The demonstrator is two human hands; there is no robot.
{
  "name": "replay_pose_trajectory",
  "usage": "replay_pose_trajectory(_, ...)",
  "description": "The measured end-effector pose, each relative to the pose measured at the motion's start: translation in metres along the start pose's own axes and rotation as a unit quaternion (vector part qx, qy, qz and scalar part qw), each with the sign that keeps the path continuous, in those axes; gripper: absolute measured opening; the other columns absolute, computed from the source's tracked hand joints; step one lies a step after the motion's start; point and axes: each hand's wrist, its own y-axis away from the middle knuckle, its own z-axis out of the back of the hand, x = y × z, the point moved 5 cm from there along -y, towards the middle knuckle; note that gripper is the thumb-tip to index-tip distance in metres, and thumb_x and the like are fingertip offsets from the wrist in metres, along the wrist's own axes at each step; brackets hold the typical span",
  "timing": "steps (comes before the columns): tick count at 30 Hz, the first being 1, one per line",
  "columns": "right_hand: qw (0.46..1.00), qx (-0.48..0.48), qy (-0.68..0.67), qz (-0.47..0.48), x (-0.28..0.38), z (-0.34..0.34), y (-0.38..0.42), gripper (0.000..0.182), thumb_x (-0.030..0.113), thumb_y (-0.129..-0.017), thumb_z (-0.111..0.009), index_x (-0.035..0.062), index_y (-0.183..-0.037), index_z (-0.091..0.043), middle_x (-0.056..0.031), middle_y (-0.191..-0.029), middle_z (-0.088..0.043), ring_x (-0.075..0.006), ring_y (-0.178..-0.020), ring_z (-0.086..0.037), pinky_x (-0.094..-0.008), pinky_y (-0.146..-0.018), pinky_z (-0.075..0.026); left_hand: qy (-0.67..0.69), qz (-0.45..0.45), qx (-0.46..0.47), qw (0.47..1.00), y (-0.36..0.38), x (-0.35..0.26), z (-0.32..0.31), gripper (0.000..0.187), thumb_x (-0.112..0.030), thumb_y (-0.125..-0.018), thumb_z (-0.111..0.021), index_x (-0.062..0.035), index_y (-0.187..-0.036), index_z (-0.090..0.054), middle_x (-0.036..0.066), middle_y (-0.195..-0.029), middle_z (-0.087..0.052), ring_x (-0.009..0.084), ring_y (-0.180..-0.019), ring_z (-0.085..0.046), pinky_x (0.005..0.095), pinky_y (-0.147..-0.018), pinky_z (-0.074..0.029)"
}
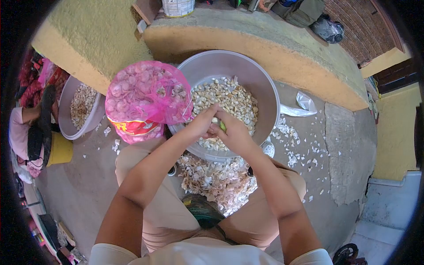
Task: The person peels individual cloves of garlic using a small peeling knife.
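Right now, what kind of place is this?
Probably an outdoor yard used for peeling garlic: bare concrete floor strewn with papery peels, a curved yellow plastered wall, and a big grey metal basin of peeled cloves.

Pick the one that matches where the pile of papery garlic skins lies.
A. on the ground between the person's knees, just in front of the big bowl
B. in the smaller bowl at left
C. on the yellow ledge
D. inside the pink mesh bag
A: the pile of skins lies on the ground between the knees, below the big bowl where both hands work.
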Motion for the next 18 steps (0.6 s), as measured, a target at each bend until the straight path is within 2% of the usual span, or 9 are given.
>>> replay_pose_trajectory(7, 0.994, -0.063, 0.055, 0.076, -0.004, -0.004, 0.003, 0.027, 0.018, -0.080, -0.053, 0.0001, -0.100, -0.050, -0.0188, -0.095, -0.056, -0.0331, -0.085, -0.055, -0.0371, -0.071, -0.045, 0.020, 0.022, -0.048, 0.998, 0.003, -0.003, -0.003, 0.040, -0.044, -0.088, -0.027, -0.0095, -0.092, -0.047, 0.001, -0.053, -0.043, 0.0108, -0.042, -0.042, 0.0260, -0.042, -0.040)
replay_pose_trajectory(10, 0.994, -0.073, 0.040, 0.064, -0.010, -0.004, 0.002, 0.025, 0.017, -0.080, -0.053, 0.0005, -0.099, -0.050, -0.0183, -0.085, -0.058, -0.0327, -0.077, -0.057, -0.0364, -0.066, -0.045, 0.030, 0.037, -0.062, 0.997, 0.003, 0.002, -0.003, 0.044, -0.048, -0.087, -0.026, -0.0100, -0.090, -0.048, 0.002, -0.054, -0.043, 0.0101, -0.039, -0.039, 0.0225, -0.037, -0.035)
replay_pose_trajectory(12, 0.996, -0.084, 0.021, 0.023, -0.017, 0.000, 0.001, 0.025, 0.017, -0.081, -0.052, 0.0009, -0.100, -0.050, -0.0167, -0.077, -0.059, -0.0302, -0.070, -0.059, -0.0349, -0.063, -0.045, 0.025, 0.075, -0.006, 0.997, 0.004, 0.005, -0.003, 0.045, -0.050, -0.087, -0.025, -0.0106, -0.090, -0.047, 0.002, -0.054, -0.043, 0.0092, -0.037, -0.037, 0.0210, -0.034, -0.028)
replay_pose_trajectory(15, 0.984, 0.008, -0.116, -0.132, -0.022, 0.000, -0.003, 0.031, 0.025, -0.080, -0.054, 0.0029, -0.101, -0.049, -0.0201, -0.079, -0.057, -0.0329, -0.070, -0.058, -0.0369, -0.061, -0.045, 0.023, 0.101, 0.057, 0.993, 0.000, 0.004, -0.001, 0.049, -0.053, -0.085, -0.023, -0.0105, -0.090, -0.046, 0.003, -0.053, -0.043, 0.0080, -0.033, -0.032, 0.0203, -0.030, -0.020)
replay_pose_trajectory(18, 0.996, 0.003, -0.082, -0.032, -0.015, -0.005, -0.003, 0.034, 0.028, -0.081, -0.054, 0.0024, -0.102, -0.049, -0.0185, -0.077, -0.057, -0.0275, -0.063, -0.058, -0.0335, -0.055, -0.044, 0.040, 0.130, 0.084, 0.987, -0.001, 0.009, 0.003, 0.051, -0.054, -0.085, -0.022, -0.0090, -0.086, -0.046, 0.003, -0.054, -0.043, 0.0077, -0.033, -0.030, 0.0212, -0.030, -0.017)
